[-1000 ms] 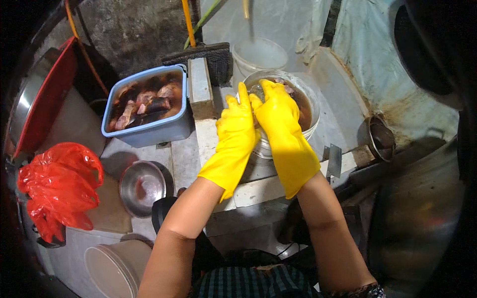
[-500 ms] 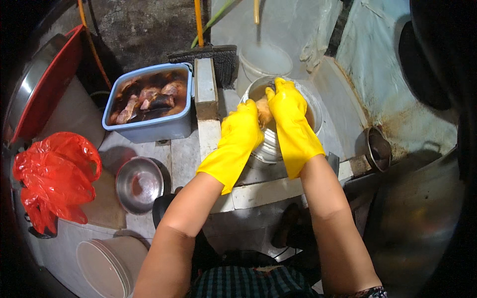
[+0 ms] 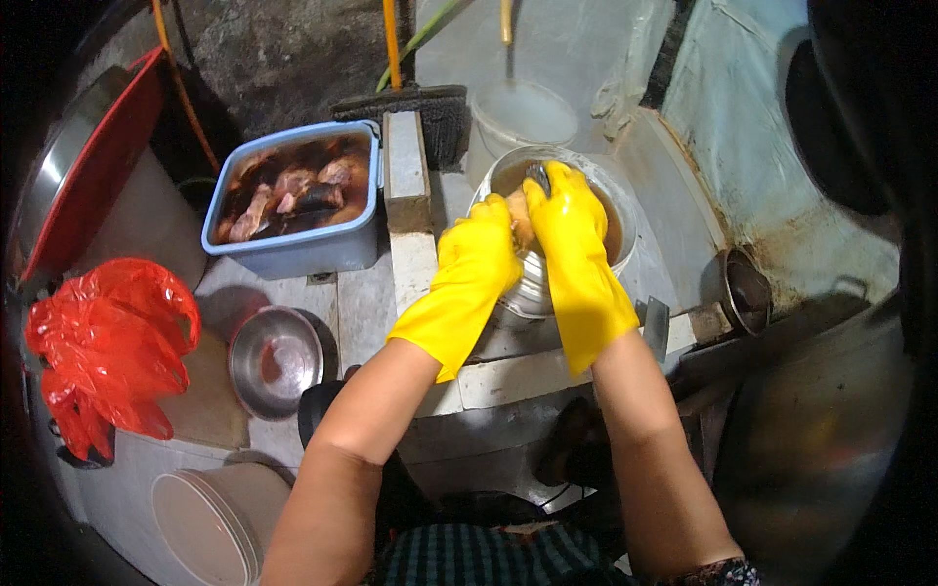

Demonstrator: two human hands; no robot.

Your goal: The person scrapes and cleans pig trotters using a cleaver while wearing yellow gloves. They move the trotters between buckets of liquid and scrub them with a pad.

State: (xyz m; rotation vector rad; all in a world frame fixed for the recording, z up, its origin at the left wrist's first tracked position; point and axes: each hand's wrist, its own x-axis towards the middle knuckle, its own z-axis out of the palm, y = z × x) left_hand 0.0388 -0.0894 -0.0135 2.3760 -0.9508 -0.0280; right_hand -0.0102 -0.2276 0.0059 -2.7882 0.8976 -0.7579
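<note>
Both my hands wear yellow rubber gloves and work over a white bucket (image 3: 533, 296) of murky brown water. My left hand (image 3: 473, 256) is closed on a tan piece of what looks like meat (image 3: 521, 221) at the bucket's left side. My right hand (image 3: 575, 232) is closed around a small dark metallic tool (image 3: 538, 177), its tip showing at the thumb and held against the far end of the piece. The tool's exact kind is hidden by the glove, as is much of the piece.
Left of the bucket stands a blue tub (image 3: 303, 256) with meat in dark liquid. A metal bowl (image 3: 276, 361), a red plastic bag (image 3: 112, 347) and a pale bucket (image 3: 210, 523) lie nearer. Behind are another white bucket (image 3: 528, 112) and a broom (image 3: 430, 112).
My right hand has shifted slightly down and right, exposing more of the metallic tool at its thumb. My left hand keeps its grip on the piece, almost still.
</note>
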